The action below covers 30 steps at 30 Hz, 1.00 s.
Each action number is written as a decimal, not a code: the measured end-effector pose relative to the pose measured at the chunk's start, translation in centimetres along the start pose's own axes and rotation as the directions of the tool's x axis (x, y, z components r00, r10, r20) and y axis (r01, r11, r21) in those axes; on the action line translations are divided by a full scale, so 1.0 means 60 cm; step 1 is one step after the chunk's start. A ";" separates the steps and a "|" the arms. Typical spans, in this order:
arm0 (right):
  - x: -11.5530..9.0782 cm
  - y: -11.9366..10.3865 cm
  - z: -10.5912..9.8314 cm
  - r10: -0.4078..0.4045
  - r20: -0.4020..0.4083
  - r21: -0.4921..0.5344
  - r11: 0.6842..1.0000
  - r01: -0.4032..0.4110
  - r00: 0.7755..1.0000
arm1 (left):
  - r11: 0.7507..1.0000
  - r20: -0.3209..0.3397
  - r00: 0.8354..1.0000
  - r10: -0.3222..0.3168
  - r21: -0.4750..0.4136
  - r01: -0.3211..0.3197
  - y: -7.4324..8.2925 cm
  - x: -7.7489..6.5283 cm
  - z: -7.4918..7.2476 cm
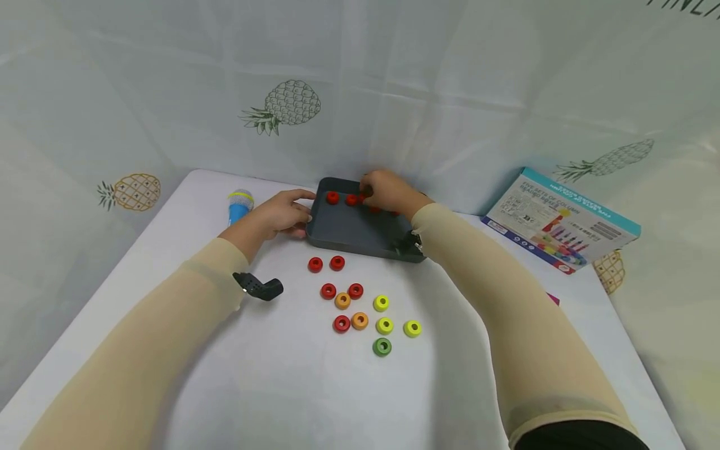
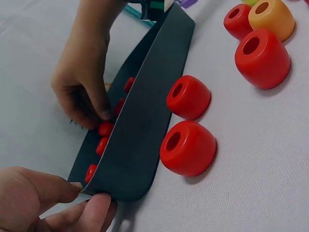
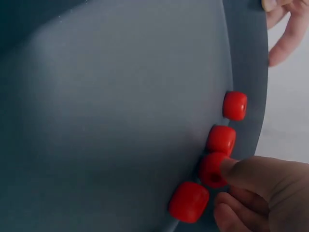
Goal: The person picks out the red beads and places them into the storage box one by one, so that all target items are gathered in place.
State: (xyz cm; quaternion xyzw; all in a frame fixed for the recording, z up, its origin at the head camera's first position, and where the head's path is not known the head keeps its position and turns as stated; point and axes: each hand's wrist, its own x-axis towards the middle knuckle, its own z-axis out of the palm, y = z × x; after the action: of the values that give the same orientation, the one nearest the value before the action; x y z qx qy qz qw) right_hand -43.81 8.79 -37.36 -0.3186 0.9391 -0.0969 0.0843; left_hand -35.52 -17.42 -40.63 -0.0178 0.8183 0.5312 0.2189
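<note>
On the far left of the tabletop (image 1: 169, 350) lies a blue toy microphone (image 1: 240, 206), apart from the work. Next to it the left hand (image 1: 281, 215) steadies the dark grey tray (image 1: 360, 234), its fingers and thumb pinching the tray's near-left corner. Inside, along the far wall, sits a row of red beads (image 3: 221, 140); the right hand (image 1: 388, 192) reaches in over them, its grip narrow, fingertips (image 3: 236, 169) pressed on one bead of the row.

Judging by how things lie, the sorting is partly done: at least four reds are in the tray, while five more loose red beads (image 1: 337, 263) wait in front of it, beside two orange beads (image 1: 359, 321), three yellow beads (image 1: 385, 325) and one green bead (image 1: 382, 347).

To the right a printed toy box (image 1: 559, 219) leans against the backdrop. A white cloth covers the tabletop, and a pale pineapple-print curtain (image 1: 287, 106) closes off the room behind.
</note>
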 end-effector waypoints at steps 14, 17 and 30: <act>-0.072 -0.024 -0.057 -0.012 -0.175 0.230 0.972 0.053 0.984 | 1.000 -0.005 1.000 -0.004 0.002 0.004 0.004 -0.004 0.000; -0.111 -0.039 -0.061 -0.038 -0.189 0.249 0.965 0.086 0.981 | 1.000 -0.011 1.000 -0.002 0.011 0.002 0.005 -0.003 0.000; -0.248 -0.118 0.081 -0.158 0.016 0.472 0.872 0.132 0.987 | 0.999 -0.010 0.999 -0.032 0.026 0.032 0.008 -0.002 0.002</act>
State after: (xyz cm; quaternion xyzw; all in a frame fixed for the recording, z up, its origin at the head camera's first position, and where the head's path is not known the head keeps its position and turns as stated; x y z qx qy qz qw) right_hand -26.97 11.82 -38.98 -0.3606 0.8587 -0.3186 0.1765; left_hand -35.46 -17.12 -40.22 -0.0307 0.8260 0.5166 0.2236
